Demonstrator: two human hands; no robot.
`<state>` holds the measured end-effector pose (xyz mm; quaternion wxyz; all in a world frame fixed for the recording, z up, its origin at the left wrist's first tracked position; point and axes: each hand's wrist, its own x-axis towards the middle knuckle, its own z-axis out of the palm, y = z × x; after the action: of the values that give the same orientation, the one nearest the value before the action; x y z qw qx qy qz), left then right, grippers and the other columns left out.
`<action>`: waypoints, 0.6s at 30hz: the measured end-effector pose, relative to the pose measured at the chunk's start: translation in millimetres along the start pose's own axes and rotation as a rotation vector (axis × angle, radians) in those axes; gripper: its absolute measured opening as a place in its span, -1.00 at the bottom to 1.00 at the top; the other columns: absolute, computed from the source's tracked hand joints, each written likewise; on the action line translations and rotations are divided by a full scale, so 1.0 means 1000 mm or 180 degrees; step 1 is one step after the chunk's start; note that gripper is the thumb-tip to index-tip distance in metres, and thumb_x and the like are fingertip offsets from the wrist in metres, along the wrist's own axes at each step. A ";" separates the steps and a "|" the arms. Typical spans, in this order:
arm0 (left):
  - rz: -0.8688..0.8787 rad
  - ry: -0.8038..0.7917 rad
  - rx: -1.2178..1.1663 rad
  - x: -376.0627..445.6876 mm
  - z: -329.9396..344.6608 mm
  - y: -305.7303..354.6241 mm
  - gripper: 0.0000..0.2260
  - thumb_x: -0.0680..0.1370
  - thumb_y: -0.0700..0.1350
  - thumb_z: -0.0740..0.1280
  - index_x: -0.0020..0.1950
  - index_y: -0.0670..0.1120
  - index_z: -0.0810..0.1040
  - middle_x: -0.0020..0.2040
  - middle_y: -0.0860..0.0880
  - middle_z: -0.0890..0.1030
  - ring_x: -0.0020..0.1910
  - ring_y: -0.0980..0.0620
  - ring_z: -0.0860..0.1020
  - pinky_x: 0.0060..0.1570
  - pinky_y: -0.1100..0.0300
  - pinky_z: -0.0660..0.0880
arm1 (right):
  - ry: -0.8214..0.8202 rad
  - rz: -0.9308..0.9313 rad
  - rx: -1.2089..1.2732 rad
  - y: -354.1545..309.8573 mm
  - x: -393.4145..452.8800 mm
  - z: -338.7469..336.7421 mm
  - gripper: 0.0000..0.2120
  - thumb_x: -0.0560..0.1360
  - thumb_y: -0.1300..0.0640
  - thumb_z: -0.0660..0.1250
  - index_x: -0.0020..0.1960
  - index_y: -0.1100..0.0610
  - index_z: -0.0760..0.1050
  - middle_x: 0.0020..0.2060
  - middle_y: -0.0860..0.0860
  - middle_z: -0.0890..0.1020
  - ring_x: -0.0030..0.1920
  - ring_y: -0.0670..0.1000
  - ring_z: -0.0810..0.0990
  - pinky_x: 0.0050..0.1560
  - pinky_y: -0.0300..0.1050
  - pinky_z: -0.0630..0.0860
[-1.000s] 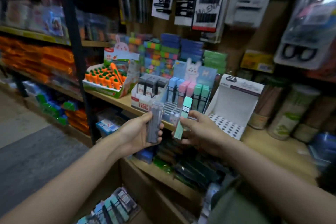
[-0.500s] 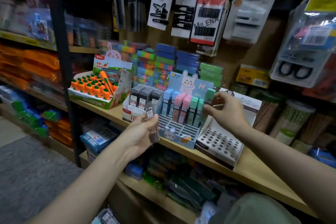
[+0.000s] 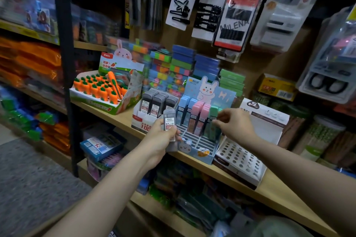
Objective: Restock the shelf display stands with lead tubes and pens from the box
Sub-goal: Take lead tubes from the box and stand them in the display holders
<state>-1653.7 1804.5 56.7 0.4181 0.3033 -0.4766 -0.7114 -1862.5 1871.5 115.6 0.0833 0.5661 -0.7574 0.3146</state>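
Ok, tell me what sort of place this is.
Most likely a stationery shop aisle: wooden shelves carry a blue rabbit-printed cardboard display stand of pastel lead tubes, an orange carrot-shaped eraser tray, and carded black hair clips hanging on hooks above.

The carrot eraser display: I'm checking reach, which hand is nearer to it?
Left. The left hand, holding a grey lead tube, is right of the carrot eraser display; the right hand is farther right.

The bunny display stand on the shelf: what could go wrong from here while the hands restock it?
1. The right hand is at the green tubes; a careless nudge might tip the upright pink tubes beside them.
2. The left hand grips the grey lead tube in front of the bunny display stand; it belongs in the white stand.
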 end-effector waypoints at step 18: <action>0.0069 0.0119 -0.0047 0.008 -0.010 0.003 -0.85 0.58 -0.20 0.31 0.10 0.02 0.47 -0.12 -0.06 0.64 -0.27 0.11 0.65 -0.30 0.18 0.52 | 0.0281 -0.0010 -0.0228 -0.007 -0.004 0.010 -0.69 0.41 0.01 0.52 0.07 0.03 0.51 -0.19 -0.08 0.64 -0.20 -0.05 0.61 -0.17 -0.07 0.61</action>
<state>-1648.4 1792.9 56.1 0.4369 0.3083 -0.4667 -0.7045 -1852.1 1867.7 108.6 0.1374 0.5495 -0.7629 0.3117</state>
